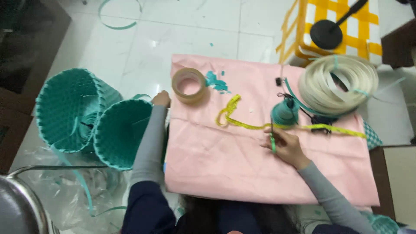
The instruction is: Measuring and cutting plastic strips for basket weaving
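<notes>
A: What does the right hand [287, 147] do?

B: Its fingers are closed on a thin teal strip [272, 143]. The strip stands almost upright in the grip, and the hand rests on the pink cloth [225, 160], near the middle of it.

A: And just above this hand?

B: A small teal roll [284, 113] of the same strip stands on the cloth, very near the fingers. A yellow measuring tape [242, 123] lies curled beside it and runs to the right under black clips [321, 128].

A: The left hand [161, 99]?

B: It is at the left edge of the cloth, beside the rim of a teal woven basket [123, 132]. The fingers look curled, but what they grasp one cannot tell.

A: What is in the baskets?

B: The near basket lies on its side and shows only its woven inside. A second basket [67, 108] lies touching it on the left, and a loose teal strip hangs in its mouth.

A: What else is on the cloth?

B: A roll of brown tape [189, 85], some teal scraps [215, 81], and a large coil of cream strip [338, 82] at the far right corner.
</notes>
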